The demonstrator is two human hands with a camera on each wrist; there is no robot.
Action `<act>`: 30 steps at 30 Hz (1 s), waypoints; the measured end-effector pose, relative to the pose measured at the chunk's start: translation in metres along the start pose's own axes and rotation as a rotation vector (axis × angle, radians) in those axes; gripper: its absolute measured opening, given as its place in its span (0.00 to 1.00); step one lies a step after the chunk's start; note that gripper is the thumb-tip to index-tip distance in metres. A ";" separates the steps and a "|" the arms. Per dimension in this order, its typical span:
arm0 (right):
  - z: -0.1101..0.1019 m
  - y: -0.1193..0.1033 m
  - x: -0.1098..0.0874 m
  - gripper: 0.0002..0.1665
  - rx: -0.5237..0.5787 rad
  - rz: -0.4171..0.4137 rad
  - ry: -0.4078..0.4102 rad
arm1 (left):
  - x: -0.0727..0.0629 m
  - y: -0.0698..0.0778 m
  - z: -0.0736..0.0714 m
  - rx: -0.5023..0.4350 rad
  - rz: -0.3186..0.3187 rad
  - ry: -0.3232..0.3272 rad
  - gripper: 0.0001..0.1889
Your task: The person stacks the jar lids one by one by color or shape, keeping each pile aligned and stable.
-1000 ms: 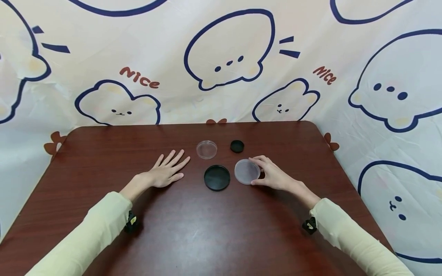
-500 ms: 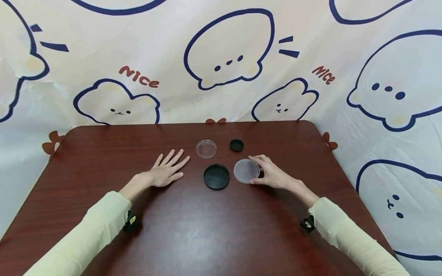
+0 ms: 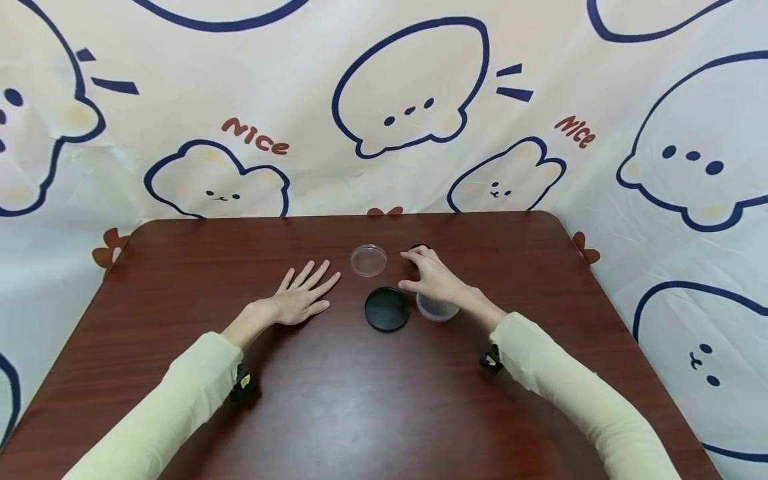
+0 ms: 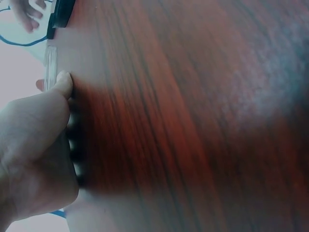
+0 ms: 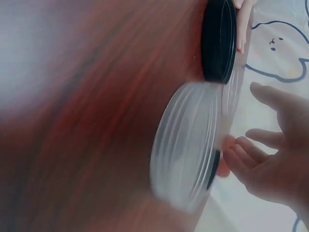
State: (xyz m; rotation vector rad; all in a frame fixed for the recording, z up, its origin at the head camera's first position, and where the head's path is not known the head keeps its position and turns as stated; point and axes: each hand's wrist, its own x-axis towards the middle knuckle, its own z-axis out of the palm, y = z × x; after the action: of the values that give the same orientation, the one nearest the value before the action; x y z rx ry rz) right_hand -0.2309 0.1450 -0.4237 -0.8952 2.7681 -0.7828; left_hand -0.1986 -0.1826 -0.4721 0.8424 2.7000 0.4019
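Observation:
My left hand [image 3: 298, 300] lies palm down on the table with its fingers spread. In the left wrist view it is seen from the side, close to the tabletop. My right hand [image 3: 438, 277] hovers with thumb and fingers apart, nothing between them. It partly covers a frosted translucent round container [image 3: 435, 311] and most of a small black disc [image 3: 421, 246]. The right wrist view shows that container [image 5: 181, 140] with ridged sides, the small black disc [image 5: 214, 170] behind it near my fingertips. A larger black round lid [image 3: 387, 309] sits just left of the container.
A shallow clear dish [image 3: 369, 261] lies behind the large black lid, between the two hands. The brown wooden table [image 3: 336, 400] ends at its back edge against a white cloth [image 3: 336, 180] printed with cartoon outlines.
My right hand has let go of the frosted container and moved up and left over it, toward the small black disc. My left hand stays put; the head view has shifted slightly.

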 end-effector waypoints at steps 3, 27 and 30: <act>0.007 -0.006 0.017 0.39 -0.002 -0.006 -0.028 | 0.000 0.003 0.000 -0.003 -0.012 -0.012 0.33; 0.018 -0.019 0.065 0.42 -0.012 0.181 -0.087 | -0.009 0.011 -0.028 -0.102 0.104 -0.071 0.32; 0.010 -0.015 0.055 0.41 0.012 0.165 -0.068 | -0.013 0.014 -0.026 -0.091 0.149 -0.065 0.32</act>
State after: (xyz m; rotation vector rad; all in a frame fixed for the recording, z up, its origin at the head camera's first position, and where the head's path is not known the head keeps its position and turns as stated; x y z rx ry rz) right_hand -0.2655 0.0985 -0.4232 -0.6672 2.7316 -0.7270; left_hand -0.1904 -0.1837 -0.4407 1.0148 2.5477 0.5170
